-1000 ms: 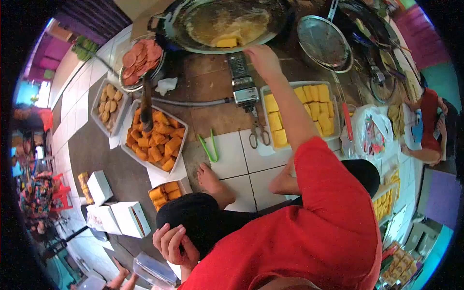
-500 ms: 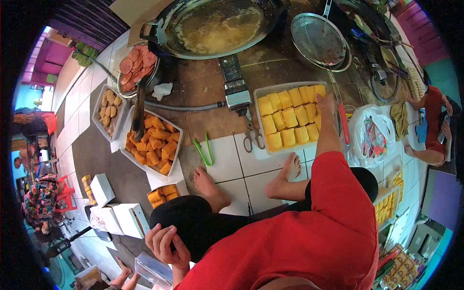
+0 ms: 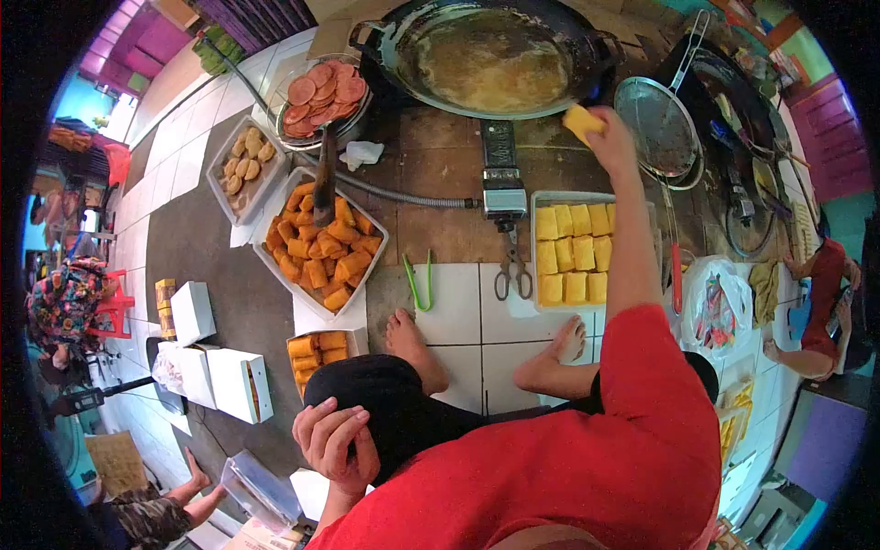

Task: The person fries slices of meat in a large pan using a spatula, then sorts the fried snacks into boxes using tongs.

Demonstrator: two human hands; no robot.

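Note:
My right hand [image 3: 611, 143] pinches a yellow roll [image 3: 582, 123] beside the lower right rim of a large wok [image 3: 396, 81], which holds bubbling oil. Below that arm, a clear tub [image 3: 566, 197] contains rows of similar pale yellow rolls; my forearm covers its right side. My left hand [image 3: 337, 445] rests by my left knee with its fingers loosely bent and apart, holding nothing. Between my feet and the wok lie green tongs [image 3: 423, 284] and dark-handled scissors [image 3: 511, 275]. Browned rolls [image 3: 321, 246] fill another tub to the left, under a wooden handle [image 3: 324, 179].
A strainer [image 3: 655, 126] rests right of the wok, near a second pan [image 3: 724, 73]. Pink round slices [image 3: 321, 96] fill a bowl at the left. White boxes [image 3: 243, 385] and a plastic bag [image 3: 715, 307] flank me. Another person [image 3: 820, 312] sits at the right.
My right hand has lifted a yellow roll out of the tub and carried it up to the wok's rim. My left hand stays by the knee. The view has shifted slightly.

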